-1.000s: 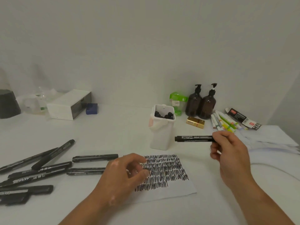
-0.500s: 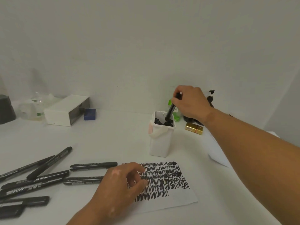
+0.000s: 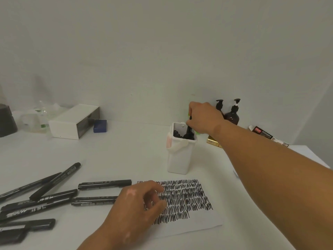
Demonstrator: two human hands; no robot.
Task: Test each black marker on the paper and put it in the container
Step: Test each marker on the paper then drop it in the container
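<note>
A white container (image 3: 180, 156) stands mid-table with several black marker caps showing inside. My right hand (image 3: 203, 118) reaches over its rim and grips a black marker (image 3: 188, 129) that stands nearly upright with its lower end inside the container. My left hand (image 3: 137, 204) rests with loosely curled fingers on the left part of the paper (image 3: 189, 224), which is covered with rows of black scribbles. Several black markers (image 3: 104, 184) lie capped on the table to the left.
A white box (image 3: 72, 121) and a blue block (image 3: 100, 125) sit at the back left by clear glassware. Two brown pump bottles (image 3: 232, 114), a gold box (image 3: 212, 140) and a packaged item (image 3: 264, 135) stand behind my right arm. The wall is close behind.
My right hand carried the marker from above the paper to the container and has lowered it further in. My left hand stays on the paper.
</note>
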